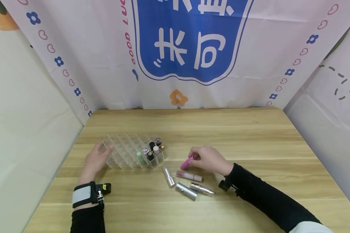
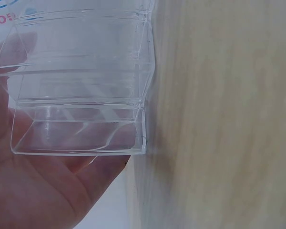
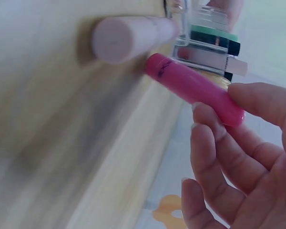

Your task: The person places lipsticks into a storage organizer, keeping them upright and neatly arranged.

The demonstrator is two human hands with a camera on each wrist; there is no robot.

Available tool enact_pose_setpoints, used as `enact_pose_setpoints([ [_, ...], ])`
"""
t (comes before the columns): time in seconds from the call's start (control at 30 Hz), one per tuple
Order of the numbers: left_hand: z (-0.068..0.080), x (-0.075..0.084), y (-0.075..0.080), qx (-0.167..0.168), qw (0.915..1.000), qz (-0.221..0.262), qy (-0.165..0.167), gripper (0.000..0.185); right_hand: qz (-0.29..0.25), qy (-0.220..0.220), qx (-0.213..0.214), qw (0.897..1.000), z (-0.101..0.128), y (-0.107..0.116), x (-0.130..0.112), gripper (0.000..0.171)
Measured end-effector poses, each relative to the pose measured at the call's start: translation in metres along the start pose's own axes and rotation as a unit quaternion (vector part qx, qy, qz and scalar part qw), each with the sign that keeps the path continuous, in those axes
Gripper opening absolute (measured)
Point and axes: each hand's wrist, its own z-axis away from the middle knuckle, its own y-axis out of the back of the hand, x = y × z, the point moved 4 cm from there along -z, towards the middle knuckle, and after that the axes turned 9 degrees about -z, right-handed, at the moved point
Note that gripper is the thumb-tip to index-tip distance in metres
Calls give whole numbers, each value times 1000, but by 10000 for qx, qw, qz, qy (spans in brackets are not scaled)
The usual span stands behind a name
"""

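A clear plastic organizer [image 1: 128, 152] with many small cells stands on the wooden table [image 1: 250, 136]. Several lipsticks [image 1: 153, 150] stand in its right-hand cells. My left hand [image 1: 96, 160] rests against the organizer's left end, its palm [image 2: 33, 191] on the clear wall [image 2: 81, 86]. My right hand [image 1: 208, 159] pinches a pink lipstick tube [image 1: 187, 162] just above the table; the pink lipstick tube [image 3: 193, 88] shows slanted in the right wrist view, held by the fingertips [image 3: 255, 102]. A pale pink tube [image 3: 128, 38] lies beyond it.
Loose on the table in front of the organizer lie a silver lipstick [image 1: 169, 176], a rose-coloured tube [image 1: 189, 176], and two more silver tubes [image 1: 186, 191] [image 1: 202, 189]. White cloth panels close off the left, back and right sides.
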Motion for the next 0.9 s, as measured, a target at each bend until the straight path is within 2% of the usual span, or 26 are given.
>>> enact_pose_setpoints([
  [0.4,-2,-2,-1,57,10000,8,5,95,-109,88,584,9982,-22,19,-17,12],
  [0.67,-2,-3,-1,66,10000,22,-20,95,-164,118,723,9972,-38,31,-30,14],
  [0.9,-3,-2,1,64,10000,36,-55,95,-228,45,849,9961,-52,32,-30,12],
])
